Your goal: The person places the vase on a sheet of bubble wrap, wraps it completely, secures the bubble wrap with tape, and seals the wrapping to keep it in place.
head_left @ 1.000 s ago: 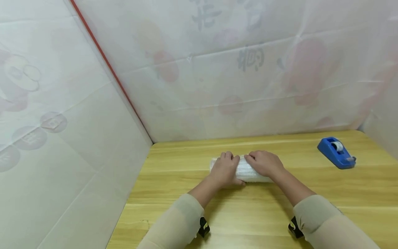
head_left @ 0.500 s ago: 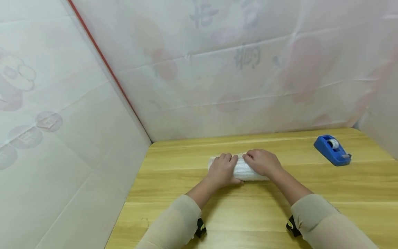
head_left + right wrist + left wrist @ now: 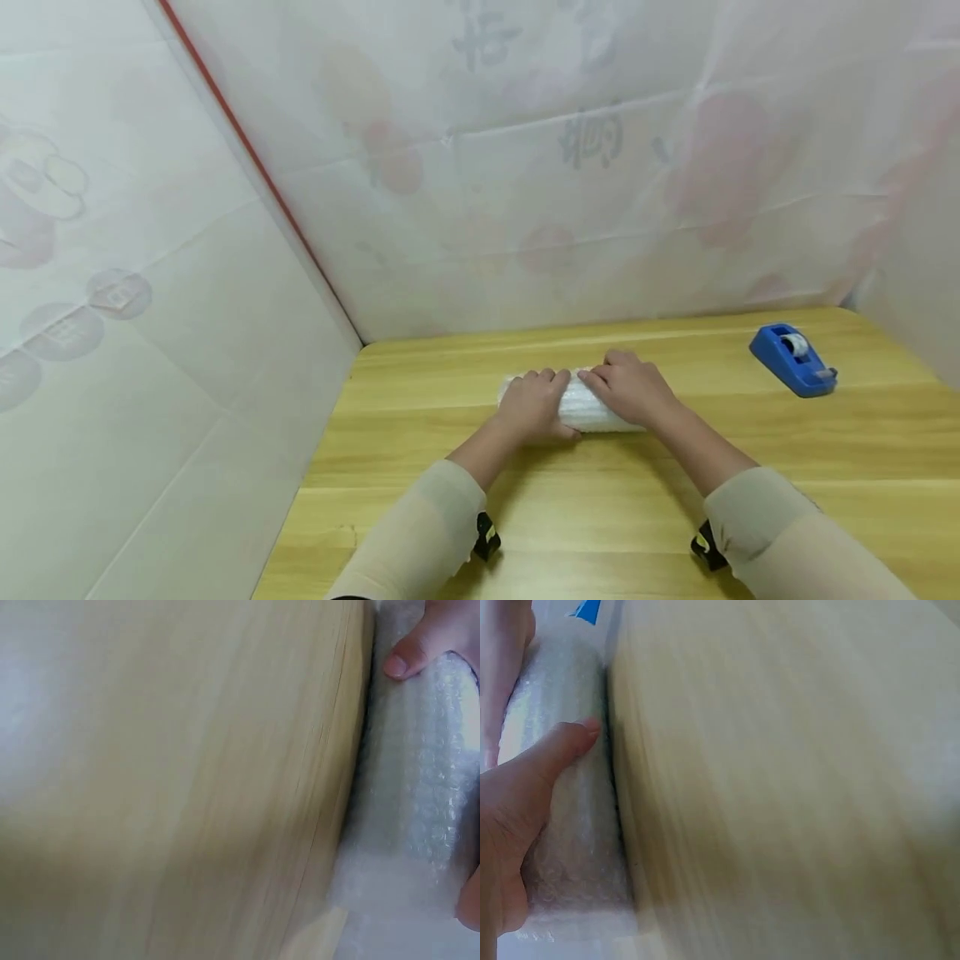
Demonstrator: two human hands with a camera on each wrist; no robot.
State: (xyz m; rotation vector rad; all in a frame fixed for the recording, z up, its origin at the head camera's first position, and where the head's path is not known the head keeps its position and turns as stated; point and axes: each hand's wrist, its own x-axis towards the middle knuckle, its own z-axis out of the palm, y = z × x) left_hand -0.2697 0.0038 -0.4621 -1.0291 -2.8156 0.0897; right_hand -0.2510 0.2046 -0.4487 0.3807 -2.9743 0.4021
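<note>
A roll of clear bubble wrap (image 3: 590,412) lies crosswise on the wooden table, under both hands. My left hand (image 3: 532,406) grips its left part, with the thumb on the near side and the fingers over the top. My right hand (image 3: 634,390) holds the right part from above, its fingers bent toward the far side. In the left wrist view the left thumb presses the wrap (image 3: 577,825). The right wrist view shows the wrap's bubbly surface (image 3: 420,780) and the roll's end. Whatever may be inside the roll cannot be made out.
On the table (image 3: 420,467) at the back right stands a blue tape dispenser (image 3: 787,363) with a roll of tape in it. Printed white sheets (image 3: 480,233) wall off the back and sides. A black device (image 3: 486,537) hangs under the left forearm, another (image 3: 707,546) under the right.
The right hand has shifted slightly toward the far side, its fingers farther over the roll. Both hands stay on the bubble wrap. The whole head view has drifted a little.
</note>
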